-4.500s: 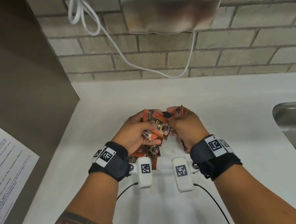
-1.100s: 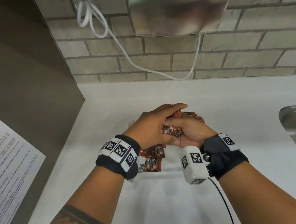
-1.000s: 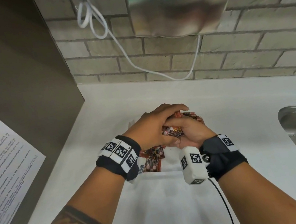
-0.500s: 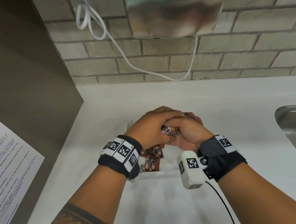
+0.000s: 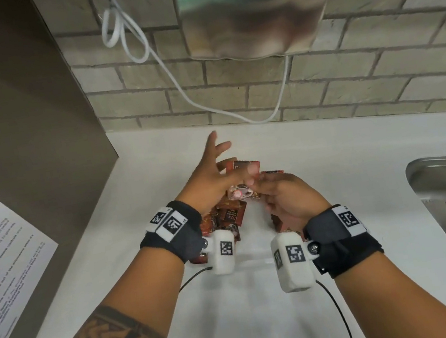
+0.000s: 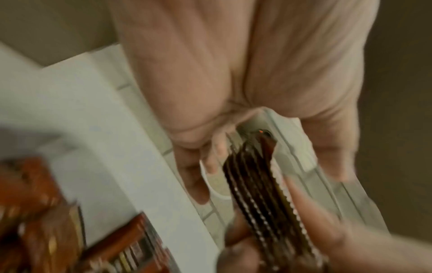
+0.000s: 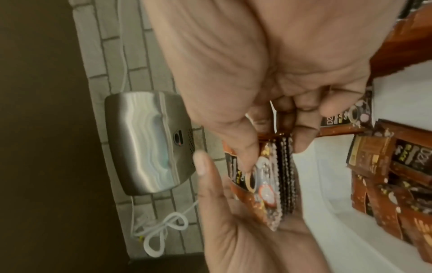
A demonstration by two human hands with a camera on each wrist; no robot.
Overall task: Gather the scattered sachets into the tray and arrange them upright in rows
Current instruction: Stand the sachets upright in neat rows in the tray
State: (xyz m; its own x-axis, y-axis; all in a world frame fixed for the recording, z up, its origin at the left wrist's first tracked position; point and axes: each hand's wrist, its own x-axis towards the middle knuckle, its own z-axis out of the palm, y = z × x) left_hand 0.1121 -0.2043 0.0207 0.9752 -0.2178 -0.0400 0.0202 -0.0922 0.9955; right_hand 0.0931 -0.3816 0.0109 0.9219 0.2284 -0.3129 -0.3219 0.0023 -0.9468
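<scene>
Midway through, the right hand (image 5: 285,200) pinched a squared stack of sachets (image 7: 278,177), the left hand (image 5: 211,176) spread open, while loose sachets (image 5: 229,217) lay unsorted in the tray (image 5: 258,253).

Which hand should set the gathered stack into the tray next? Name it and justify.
Right. The right hand already pinches the stack of sachets edge-on, while the left hand is spread open and holds nothing, so it is likely better kept for steadying.

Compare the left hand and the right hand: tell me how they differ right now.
The left hand is open with fingers spread, holding nothing; the right hand pinches a stack of sachets. The left hand reaches farther toward the brick wall; the right hand sits nearer the person. Both hover above the loose sachets and wear wrist cameras.
</scene>
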